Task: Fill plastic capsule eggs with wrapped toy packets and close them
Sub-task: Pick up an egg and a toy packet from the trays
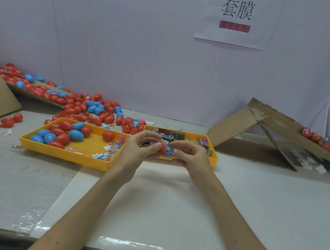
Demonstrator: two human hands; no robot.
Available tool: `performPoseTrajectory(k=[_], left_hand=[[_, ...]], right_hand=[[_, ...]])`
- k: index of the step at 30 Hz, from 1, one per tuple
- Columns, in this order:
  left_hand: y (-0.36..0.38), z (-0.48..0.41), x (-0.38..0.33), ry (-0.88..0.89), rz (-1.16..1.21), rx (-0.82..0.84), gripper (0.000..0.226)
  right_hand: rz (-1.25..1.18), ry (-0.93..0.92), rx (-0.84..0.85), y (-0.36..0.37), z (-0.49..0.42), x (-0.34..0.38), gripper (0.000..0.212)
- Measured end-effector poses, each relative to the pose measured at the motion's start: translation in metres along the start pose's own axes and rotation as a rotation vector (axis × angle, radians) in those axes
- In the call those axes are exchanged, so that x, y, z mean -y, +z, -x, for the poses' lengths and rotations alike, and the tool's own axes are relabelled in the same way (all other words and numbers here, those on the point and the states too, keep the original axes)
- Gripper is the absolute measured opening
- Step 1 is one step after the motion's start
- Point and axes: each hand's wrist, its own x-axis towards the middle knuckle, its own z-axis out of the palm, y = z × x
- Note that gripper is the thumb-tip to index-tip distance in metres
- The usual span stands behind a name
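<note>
Just above the view's middle, the left hand [140, 150] pinches a red capsule half [161, 149] between thumb and curled fingers. The right hand [190, 155] grips a blue wrapped packet [169, 151] at the half's open mouth, seemingly partly inside, though fingers hide the join. Both hang above the table [168, 211], before a yellow packet tray [215, 153] at 12 o'clock. At 9 o'clock a second yellow tray [65, 156] holds red and blue eggs [76, 134], with a loose heap [77, 105] at 10 o'clock.
</note>
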Motion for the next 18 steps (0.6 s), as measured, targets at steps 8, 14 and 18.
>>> performPoseTrajectory(k=[8,14,18], left_hand=[[0.0013,0.0007,-0.001,-0.025,0.002,0.004,0.015],[0.001,0.0014,-0.0016,-0.008,-0.041,0.008,0.017],[0.0023,0.0021,-0.0024,0.006,-0.058,0.004,0.017]], right_hand=[[0.07,0.003,-0.023,-0.0001,0.0,0.0015,0.015],[0.152,-0.049,-0.064,-0.0006,0.0,0.0016,0.015],[0.212,-0.1,-0.091,-0.0004,-0.0007,0.0011,0.013]])
